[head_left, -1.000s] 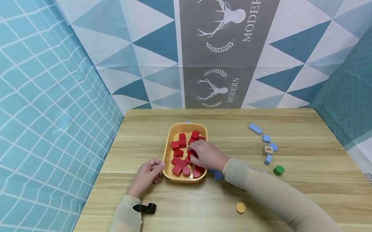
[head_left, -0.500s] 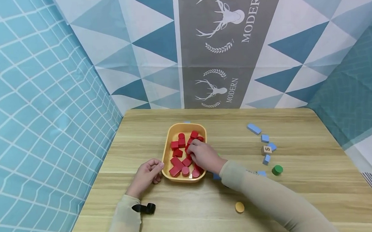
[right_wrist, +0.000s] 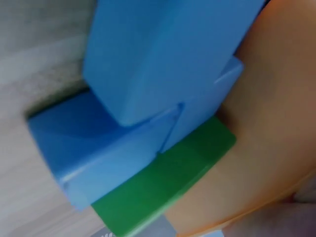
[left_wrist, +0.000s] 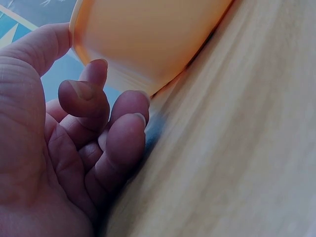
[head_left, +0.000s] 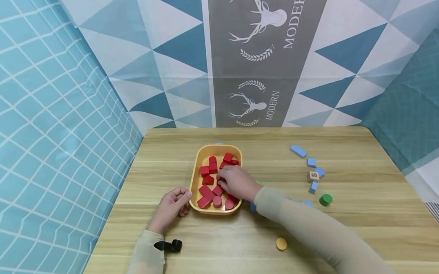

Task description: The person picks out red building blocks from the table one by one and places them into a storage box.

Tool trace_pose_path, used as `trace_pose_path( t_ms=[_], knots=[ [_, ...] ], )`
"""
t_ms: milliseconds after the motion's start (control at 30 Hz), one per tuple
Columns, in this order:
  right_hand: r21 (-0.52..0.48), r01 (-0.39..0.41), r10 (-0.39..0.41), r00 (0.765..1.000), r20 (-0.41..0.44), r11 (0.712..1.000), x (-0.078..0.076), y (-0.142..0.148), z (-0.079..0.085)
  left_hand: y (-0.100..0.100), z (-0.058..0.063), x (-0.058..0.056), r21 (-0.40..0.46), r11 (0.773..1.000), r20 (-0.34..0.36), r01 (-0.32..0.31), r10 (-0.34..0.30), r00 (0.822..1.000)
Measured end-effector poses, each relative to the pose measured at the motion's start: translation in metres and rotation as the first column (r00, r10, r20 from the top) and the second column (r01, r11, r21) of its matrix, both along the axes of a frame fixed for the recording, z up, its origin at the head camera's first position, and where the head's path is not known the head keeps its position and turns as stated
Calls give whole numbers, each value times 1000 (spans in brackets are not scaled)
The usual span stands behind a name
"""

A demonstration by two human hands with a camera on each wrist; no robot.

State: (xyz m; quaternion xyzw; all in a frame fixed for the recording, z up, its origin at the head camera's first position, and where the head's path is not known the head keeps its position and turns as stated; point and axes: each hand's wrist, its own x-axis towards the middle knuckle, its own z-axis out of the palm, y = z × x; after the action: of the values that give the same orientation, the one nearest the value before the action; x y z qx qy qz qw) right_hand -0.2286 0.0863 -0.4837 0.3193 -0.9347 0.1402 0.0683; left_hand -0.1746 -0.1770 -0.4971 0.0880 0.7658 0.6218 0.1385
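Observation:
An orange-yellow tray [head_left: 217, 213] stands mid-table, holding several red wooden blocks [head_left: 206, 192], some cuboid, some cylindrical. At its near left corner, my left hand [head_left: 170, 206] has the thumb on the rim with the other fingers curled below. The left wrist view shows that thumb against the rim of the tray [left_wrist: 143, 39], fingers bent close to its wall. Inside the tray, my right hand [head_left: 240, 183] bends its fingers down over a red block, mostly hidden by the fingertips. Right of the tray, blue blocks [right_wrist: 163, 54] lie against a green block [right_wrist: 168, 177]; the right hand is nearly out of the right wrist view.
Several light blue blocks [head_left: 298, 151] lie at the table's right, with a lettered wooden cube [head_left: 313, 176] among them. A green cylinder [head_left: 325, 200] stands nearby. Towards the front lies a yellow disc [head_left: 281, 244]. Part of another blue block shows behind the tray.
Within the tray, my right hand has shifted slightly left and its fingers have closed together over a red block. The left hand keeps its place at the corner. The whole head view drifts slightly.

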Motion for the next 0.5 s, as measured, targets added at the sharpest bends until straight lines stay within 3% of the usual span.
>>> trace_pose_path(
  t_ms=[267,500],
  knots=[
    [-59,-25,23,999,-32,998,-15,-4,-4,0,-1,-1,31,999,12,-14,14,1000],
    [-127,-29,26,999,-23,992,-13,1,-4,-3,-6,-1,46,999,22,-11,10,1000]
  ],
)
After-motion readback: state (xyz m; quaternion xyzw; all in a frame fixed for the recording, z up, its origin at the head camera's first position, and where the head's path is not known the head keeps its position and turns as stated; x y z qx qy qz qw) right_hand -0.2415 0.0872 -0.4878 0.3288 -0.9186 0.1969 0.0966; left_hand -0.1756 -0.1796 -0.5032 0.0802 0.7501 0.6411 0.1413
